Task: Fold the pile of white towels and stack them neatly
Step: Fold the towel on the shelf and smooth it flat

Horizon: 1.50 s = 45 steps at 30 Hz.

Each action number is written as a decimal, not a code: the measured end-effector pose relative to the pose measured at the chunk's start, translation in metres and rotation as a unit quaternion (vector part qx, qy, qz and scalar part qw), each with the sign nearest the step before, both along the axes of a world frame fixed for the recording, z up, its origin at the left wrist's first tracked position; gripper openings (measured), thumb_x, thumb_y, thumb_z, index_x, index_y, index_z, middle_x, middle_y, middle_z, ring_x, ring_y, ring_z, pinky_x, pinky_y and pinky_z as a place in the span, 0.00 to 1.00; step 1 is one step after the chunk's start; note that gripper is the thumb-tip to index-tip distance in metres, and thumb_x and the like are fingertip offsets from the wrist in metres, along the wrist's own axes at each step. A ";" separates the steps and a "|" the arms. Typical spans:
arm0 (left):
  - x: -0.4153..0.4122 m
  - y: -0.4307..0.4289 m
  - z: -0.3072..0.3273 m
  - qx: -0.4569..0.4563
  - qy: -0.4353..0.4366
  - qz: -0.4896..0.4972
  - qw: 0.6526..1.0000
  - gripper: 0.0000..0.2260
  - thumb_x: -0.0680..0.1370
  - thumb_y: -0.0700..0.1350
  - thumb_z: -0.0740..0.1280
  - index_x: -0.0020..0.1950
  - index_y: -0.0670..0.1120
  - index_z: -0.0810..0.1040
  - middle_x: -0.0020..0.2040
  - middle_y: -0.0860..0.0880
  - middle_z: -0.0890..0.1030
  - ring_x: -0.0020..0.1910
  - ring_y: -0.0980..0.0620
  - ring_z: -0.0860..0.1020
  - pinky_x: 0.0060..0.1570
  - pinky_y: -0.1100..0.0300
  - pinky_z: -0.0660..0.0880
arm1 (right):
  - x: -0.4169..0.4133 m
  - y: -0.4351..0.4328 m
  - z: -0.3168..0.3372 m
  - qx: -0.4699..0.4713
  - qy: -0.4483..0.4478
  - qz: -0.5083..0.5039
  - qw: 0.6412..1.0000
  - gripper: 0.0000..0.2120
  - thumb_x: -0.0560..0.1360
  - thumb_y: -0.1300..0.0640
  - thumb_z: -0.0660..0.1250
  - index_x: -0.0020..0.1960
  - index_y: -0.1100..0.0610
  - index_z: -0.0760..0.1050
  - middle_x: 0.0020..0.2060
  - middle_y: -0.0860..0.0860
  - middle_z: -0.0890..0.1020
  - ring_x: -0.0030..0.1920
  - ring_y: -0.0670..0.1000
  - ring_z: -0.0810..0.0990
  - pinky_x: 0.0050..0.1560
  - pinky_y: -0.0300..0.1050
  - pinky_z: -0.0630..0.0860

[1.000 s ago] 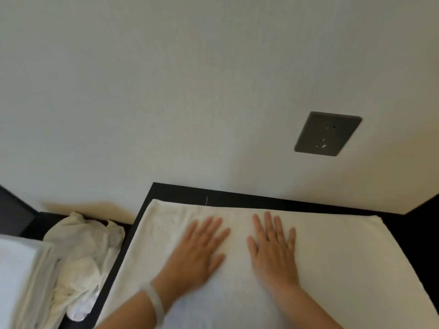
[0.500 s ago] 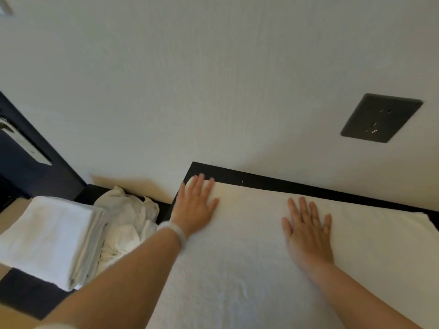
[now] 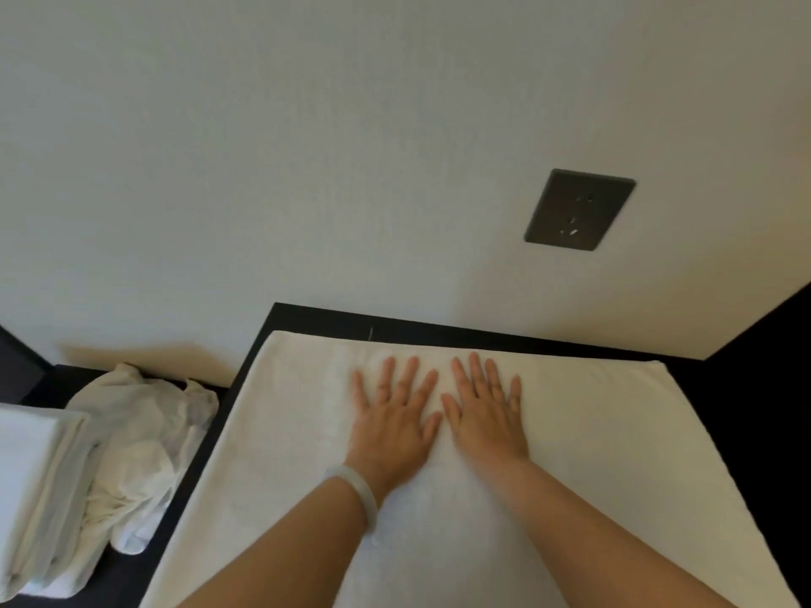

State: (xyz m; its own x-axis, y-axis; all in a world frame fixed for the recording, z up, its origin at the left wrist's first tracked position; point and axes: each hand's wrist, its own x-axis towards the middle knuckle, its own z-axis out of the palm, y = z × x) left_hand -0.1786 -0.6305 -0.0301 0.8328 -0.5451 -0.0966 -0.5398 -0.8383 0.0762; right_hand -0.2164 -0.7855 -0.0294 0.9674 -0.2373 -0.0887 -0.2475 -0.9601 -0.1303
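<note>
Left edge is clipping the folded stack point(image 3: 39, 498), which is covering part of the crumpled pile point(image 3: 145, 441). Bottom edge is cutting off the spread towel point(image 3: 614, 454); it's hiding most of the desk point(image 3: 307, 320).

Bare forearms, no sleeves; pale translucent bangle point(image 3: 362, 498) round the left wrist.

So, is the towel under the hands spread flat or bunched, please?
Spread flat: the towel lies smooth on the table, left hand and right hand flat on it.
</note>
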 end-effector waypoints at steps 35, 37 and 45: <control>0.005 0.000 -0.003 -0.034 0.015 0.012 0.999 0.32 0.76 0.63 0.30 0.79 0.54 0.33 0.79 0.53 0.33 0.78 0.47 0.33 0.74 0.35 0.39 | -0.082 -0.139 0.015 0.060 -0.085 -0.060 0.993 0.35 0.82 0.40 0.46 0.80 0.61 0.50 0.79 0.53 0.50 0.80 0.50 0.47 0.77 0.41 0.35; 0.004 -0.001 -0.003 -0.034 0.010 0.019 0.999 0.32 0.76 0.62 0.30 0.79 0.54 0.33 0.80 0.53 0.34 0.78 0.48 0.33 0.75 0.36 0.38 | -0.103 -0.077 0.002 0.082 -0.058 0.151 0.983 0.35 0.82 0.37 0.46 0.79 0.61 0.55 0.78 0.52 0.54 0.79 0.48 0.50 0.77 0.38 0.38; 0.003 -0.002 0.001 -0.022 0.018 0.021 0.999 0.30 0.78 0.59 0.31 0.79 0.52 0.33 0.80 0.52 0.34 0.78 0.48 0.33 0.75 0.36 0.39 | -0.056 -0.108 0.017 0.016 -0.015 -0.120 0.993 0.36 0.81 0.38 0.39 0.81 0.60 0.47 0.81 0.56 0.49 0.80 0.52 0.44 0.78 0.49 0.34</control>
State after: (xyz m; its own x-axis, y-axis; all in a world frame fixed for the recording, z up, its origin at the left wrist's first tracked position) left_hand -0.1756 -0.6322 -0.0287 0.8517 -0.5135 -0.1042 -0.4998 -0.8559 0.1329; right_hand -0.2724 -0.8934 -0.0126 0.8858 -0.4585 -0.0710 -0.4637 -0.8695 -0.1702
